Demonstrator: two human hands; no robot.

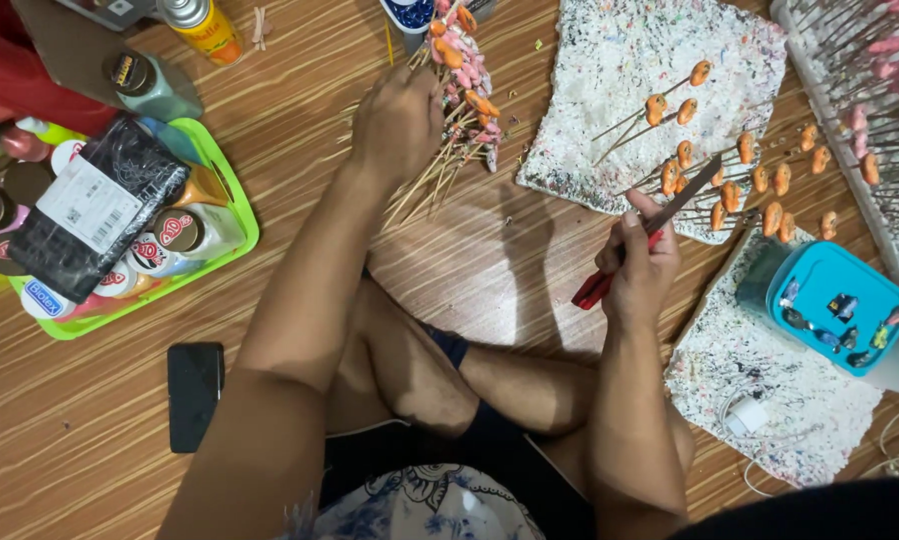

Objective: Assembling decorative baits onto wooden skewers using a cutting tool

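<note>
My left hand [398, 122] reaches forward and grips a bundle of thin wooden sticks [440, 165] tipped with small orange and pink pieces, lying on the wooden floor. Held above my crossed legs, my right hand [642, 262] is closed on a pair of scissors [660, 225] with red handles, blades pointing up and right toward a speckled white foam slab [610, 60]. Several sticks with orange pieces [715, 165] stand stuck in that slab.
A green tray [232, 215] at left carries paint pots, tubes and a black packet. A black phone [194, 394] lies on the floor. A teal box [835, 300], a second foam slab [770, 400] with a white charger, and a rack of sticks [870, 70] are at right.
</note>
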